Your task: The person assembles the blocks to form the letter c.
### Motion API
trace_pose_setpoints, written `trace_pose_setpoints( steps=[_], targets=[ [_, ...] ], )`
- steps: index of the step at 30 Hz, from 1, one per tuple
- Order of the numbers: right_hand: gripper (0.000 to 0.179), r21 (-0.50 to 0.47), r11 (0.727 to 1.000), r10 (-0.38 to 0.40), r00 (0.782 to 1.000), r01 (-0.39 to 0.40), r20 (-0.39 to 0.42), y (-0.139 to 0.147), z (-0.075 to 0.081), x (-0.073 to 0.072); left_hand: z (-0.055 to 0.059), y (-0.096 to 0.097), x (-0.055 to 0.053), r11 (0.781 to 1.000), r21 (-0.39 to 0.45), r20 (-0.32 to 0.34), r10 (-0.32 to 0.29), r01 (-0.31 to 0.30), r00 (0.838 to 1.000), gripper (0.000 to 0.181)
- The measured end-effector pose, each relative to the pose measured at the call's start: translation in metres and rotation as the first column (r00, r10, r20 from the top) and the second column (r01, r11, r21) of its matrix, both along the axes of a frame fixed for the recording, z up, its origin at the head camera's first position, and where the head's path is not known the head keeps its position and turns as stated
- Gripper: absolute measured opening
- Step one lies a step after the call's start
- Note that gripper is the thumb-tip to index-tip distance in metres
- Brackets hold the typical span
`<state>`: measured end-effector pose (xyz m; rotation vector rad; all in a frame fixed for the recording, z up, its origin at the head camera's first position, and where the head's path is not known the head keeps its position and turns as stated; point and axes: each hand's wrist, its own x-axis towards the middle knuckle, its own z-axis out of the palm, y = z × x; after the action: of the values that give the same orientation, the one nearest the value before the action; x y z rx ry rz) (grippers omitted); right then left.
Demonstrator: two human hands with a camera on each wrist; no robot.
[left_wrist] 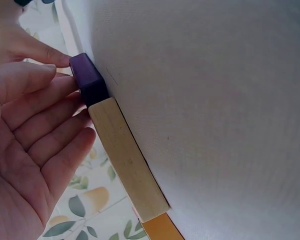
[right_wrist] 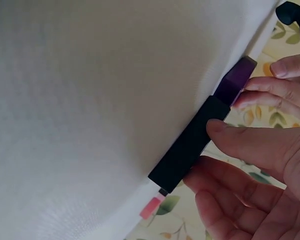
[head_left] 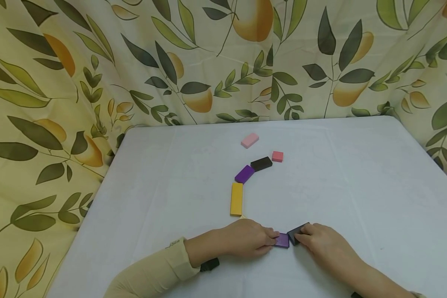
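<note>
In the head view my right hand (head_left: 329, 242) pinches a black block (head_left: 298, 233) between thumb and fingers. Its near end meets a purple block (head_left: 282, 240). My left hand (head_left: 247, 238) has its fingertips at that purple block's other end. In the left wrist view these fingers lie fairly straight along the purple block (left_wrist: 89, 77), with the thumb apart. A plain wooden block (left_wrist: 130, 160) continues from it, mostly hidden under my left hand in the head view. A yellow block (head_left: 236, 199) follows. The right wrist view shows my right thumb on the black block's (right_wrist: 190, 145) face.
Beyond the yellow block, another purple block (head_left: 244, 174), a second black block (head_left: 261, 164) and a small red-pink block (head_left: 277, 156) curve away. A light pink block (head_left: 250, 140) lies farther back. White cloth (head_left: 171, 174) covers the table; a patterned curtain (head_left: 223, 62) hangs behind.
</note>
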<state>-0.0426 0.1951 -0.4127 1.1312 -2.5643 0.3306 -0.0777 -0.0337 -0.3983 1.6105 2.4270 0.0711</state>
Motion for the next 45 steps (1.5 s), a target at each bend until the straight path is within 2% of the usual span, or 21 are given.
trace_pose_setpoints(
  steps=[9, 14, 23, 27, 31, 37, 45],
  targets=[
    [0.023, 0.050, 0.997, -0.058, 0.998, 0.057, 0.021, -0.002, 0.003, 0.000, 0.000, 0.000, 0.000, 1.000, 0.003, -0.007, -0.002, 0.002, 1.000, 0.030],
    [0.025, 0.042, 0.998, -0.047, 0.998, 0.045, 0.046, -0.002, 0.007, -0.002, 0.000, -0.001, 0.000, 1.000, 0.012, -0.011, -0.010, 0.010, 1.000, 0.030],
    [0.040, 0.002, 0.999, 0.053, 0.988, -0.054, 0.144, -0.006, 0.014, -0.006, 0.000, -0.001, -0.001, 1.000, 0.013, -0.016, -0.021, 0.021, 1.000, 0.029],
    [0.038, 0.023, 0.996, 0.073, 0.968, -0.081, 0.239, -0.008, 0.012, -0.009, -0.001, -0.001, -0.001, 0.999, 0.020, -0.022, -0.027, 0.028, 0.999, 0.029],
    [0.035, 0.033, 0.993, 0.103, 0.953, -0.117, 0.286, -0.010, 0.010, -0.012, -0.001, 0.000, -0.001, 0.999, 0.017, -0.019, -0.028, 0.028, 0.999, 0.029],
    [0.037, 0.033, 0.990, 0.124, 0.950, -0.139, 0.288, -0.010, 0.008, -0.015, 0.000, 0.000, -0.001, 1.000, 0.001, -0.031, -0.029, 0.029, 0.999, 0.030],
    [0.041, -0.026, 0.988, 0.155, 0.947, -0.154, 0.281, -0.008, 0.006, -0.016, 0.000, 0.000, 0.000, 1.000, -0.008, -0.036, -0.025, 0.025, 0.999, 0.030]
  ],
)
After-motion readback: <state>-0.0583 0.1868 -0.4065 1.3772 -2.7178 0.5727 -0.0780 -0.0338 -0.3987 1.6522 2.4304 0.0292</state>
